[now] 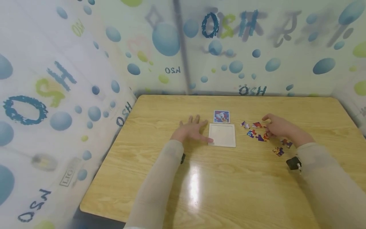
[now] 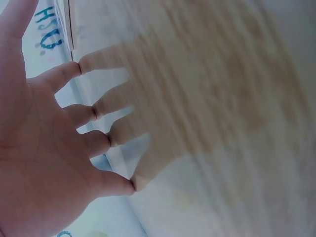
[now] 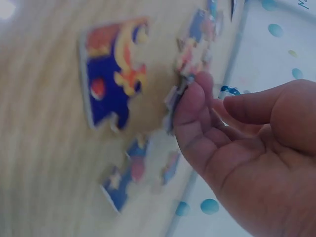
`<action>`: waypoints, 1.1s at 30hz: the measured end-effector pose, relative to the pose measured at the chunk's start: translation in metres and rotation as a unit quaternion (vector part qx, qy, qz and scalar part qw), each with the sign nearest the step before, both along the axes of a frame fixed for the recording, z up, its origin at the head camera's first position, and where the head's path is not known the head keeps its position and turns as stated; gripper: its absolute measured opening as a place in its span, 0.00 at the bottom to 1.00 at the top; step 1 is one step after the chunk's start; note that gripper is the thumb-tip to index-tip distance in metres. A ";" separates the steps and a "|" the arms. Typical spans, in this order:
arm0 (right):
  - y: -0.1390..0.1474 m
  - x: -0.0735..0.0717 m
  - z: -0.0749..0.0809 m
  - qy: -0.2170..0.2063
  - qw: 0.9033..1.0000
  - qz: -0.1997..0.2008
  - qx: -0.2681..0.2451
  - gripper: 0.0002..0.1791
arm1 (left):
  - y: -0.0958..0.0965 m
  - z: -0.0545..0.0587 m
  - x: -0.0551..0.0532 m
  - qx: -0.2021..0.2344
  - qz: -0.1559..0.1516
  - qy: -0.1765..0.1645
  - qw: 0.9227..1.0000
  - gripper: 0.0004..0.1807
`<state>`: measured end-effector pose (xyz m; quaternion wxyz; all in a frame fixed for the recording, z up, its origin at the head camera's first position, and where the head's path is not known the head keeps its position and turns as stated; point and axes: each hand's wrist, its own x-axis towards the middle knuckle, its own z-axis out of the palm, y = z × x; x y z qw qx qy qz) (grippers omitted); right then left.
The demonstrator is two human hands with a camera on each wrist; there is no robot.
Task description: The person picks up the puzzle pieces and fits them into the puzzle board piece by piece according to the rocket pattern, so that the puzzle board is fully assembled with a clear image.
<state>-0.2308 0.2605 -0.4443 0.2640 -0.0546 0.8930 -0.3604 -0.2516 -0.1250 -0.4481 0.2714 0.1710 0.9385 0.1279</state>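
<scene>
My left hand (image 1: 192, 129) has its fingers spread, the tips on the wooden table and the thumb at the left edge of a white square puzzle tray (image 1: 222, 135). In the left wrist view, the left hand (image 2: 54, 133) has nothing in its palm. My right hand (image 1: 278, 127) is over loose jigsaw pieces (image 1: 251, 133) to the right of the tray. The right wrist view shows the fingers of the right hand (image 3: 237, 143) bent and touching a piece (image 3: 171, 106), with the thumb apart from it. A purple and orange piece (image 3: 106, 74) lies nearer that camera.
A small picture card (image 1: 221, 116) with a cartoon figure lies just behind the tray. Two more pieces, one dark yellow (image 1: 278, 151) and one reddish (image 1: 287, 143), lie near the right wrist. A patterned wall (image 1: 211, 76) borders the table (image 1: 228, 184) at the back.
</scene>
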 end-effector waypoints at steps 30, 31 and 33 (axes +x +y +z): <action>-0.012 0.001 -0.002 0.074 0.991 -0.014 0.114 0.30 | 0.010 -0.005 0.007 -0.020 0.000 0.037 0.999 0.64; -0.012 0.000 -0.003 0.082 0.990 -0.012 0.116 0.29 | 0.010 -0.005 0.007 -0.020 0.001 0.036 0.999 0.64; -0.010 -0.002 -0.004 0.086 0.990 -0.010 0.114 0.28 | 0.010 -0.005 0.007 -0.021 0.003 0.034 0.999 0.64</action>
